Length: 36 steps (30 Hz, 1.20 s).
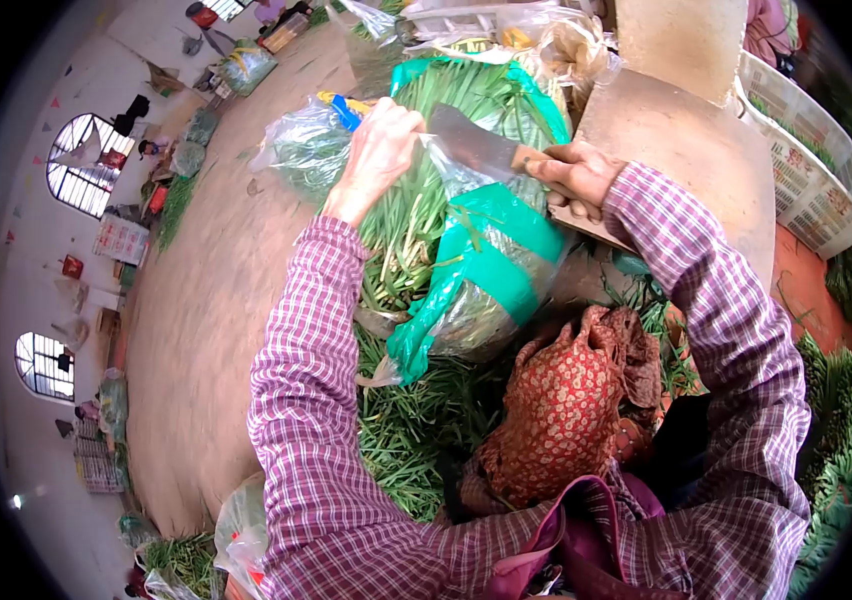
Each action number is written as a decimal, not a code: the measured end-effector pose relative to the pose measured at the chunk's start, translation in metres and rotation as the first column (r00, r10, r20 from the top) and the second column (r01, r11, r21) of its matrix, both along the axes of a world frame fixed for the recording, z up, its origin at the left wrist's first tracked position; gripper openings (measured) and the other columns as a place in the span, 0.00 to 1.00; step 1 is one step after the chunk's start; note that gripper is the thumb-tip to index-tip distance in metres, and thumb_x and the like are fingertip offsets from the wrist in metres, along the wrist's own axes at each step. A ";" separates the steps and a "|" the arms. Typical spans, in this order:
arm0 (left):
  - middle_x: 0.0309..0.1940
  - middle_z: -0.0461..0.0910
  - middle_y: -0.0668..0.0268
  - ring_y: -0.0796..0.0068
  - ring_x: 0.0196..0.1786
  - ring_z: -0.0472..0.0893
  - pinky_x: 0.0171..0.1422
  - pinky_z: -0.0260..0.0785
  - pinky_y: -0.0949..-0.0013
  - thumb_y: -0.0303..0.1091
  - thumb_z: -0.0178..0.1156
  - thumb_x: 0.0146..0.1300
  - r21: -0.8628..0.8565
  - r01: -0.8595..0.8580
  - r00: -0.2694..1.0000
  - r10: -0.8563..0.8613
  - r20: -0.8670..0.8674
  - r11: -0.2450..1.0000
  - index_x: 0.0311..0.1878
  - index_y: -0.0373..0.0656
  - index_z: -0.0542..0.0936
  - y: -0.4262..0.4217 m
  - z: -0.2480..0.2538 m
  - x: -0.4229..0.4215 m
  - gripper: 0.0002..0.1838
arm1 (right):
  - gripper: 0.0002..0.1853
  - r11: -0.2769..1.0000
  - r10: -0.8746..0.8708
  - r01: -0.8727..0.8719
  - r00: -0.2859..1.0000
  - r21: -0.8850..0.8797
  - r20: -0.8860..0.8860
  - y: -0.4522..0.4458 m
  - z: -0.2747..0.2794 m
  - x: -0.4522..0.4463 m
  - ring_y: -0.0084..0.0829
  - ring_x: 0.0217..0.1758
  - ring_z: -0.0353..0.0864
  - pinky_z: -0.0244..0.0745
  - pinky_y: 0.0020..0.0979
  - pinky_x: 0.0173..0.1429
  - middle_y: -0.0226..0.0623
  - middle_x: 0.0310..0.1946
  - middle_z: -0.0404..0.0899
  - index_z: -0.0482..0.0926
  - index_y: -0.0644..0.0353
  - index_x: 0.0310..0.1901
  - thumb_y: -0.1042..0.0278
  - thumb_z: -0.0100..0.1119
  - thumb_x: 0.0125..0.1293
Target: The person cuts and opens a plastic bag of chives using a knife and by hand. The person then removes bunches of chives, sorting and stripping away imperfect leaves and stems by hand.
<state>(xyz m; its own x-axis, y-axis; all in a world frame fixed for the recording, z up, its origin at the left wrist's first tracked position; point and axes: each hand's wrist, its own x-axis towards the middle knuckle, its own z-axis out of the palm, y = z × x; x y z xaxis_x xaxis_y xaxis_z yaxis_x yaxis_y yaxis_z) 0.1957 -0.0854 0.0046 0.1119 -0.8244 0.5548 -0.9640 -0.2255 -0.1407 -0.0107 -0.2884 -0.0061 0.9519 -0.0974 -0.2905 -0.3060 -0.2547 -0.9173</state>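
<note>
My right hand [576,178] is wrapped round the wooden handle of a wide cleaver [471,142], whose blade points left toward my other hand. My left hand [386,142] has its fingers pinched on the edge of a clear plastic bag [454,172]. Below and between the hands lies a bundle of long green leafy stalks [401,235], partly wrapped in clear plastic with green bands [491,255]. Whether the blade touches the plastic cannot be made out.
A wooden board [681,150] stands right of the bundle, with a white plastic basket [806,150] beyond it. Loose green stalks [406,425] lie below. A bagged bundle [306,150] sits left. Other people and bundles are along the far wall.
</note>
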 end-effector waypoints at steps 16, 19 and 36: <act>0.44 0.81 0.58 0.66 0.46 0.79 0.50 0.71 0.65 0.45 0.58 0.61 -0.270 -0.412 0.886 0.312 -0.344 0.870 0.52 0.40 0.75 0.049 0.077 0.009 0.21 | 0.27 0.952 0.235 -0.231 0.972 -0.199 -0.002 -0.002 -0.003 -0.076 0.19 0.23 0.72 0.68 0.21 0.24 0.34 0.34 0.77 0.70 0.62 0.59 0.50 0.51 0.67; 0.56 0.72 0.47 0.53 0.61 0.70 0.67 0.59 0.58 0.52 0.60 0.58 -0.072 -0.456 0.840 0.402 -0.363 0.887 0.61 0.36 0.69 0.069 -0.004 -0.008 0.34 | 0.28 0.971 0.102 -0.062 0.981 -0.231 0.164 -0.023 -0.008 -0.128 0.21 0.23 0.72 0.67 0.23 0.23 0.37 0.31 0.77 0.69 0.66 0.59 0.51 0.51 0.66; 0.44 0.79 0.58 0.61 0.49 0.76 0.53 0.67 0.64 0.33 0.56 0.62 -0.001 0.243 0.954 -0.239 -0.179 0.970 0.45 0.41 0.79 -0.148 -0.028 0.001 0.10 | 0.27 0.941 -0.307 0.326 0.935 -0.087 0.179 -0.068 -0.058 -0.148 0.19 0.14 0.67 0.64 0.23 0.21 0.34 0.22 0.75 0.72 0.67 0.54 0.50 0.52 0.66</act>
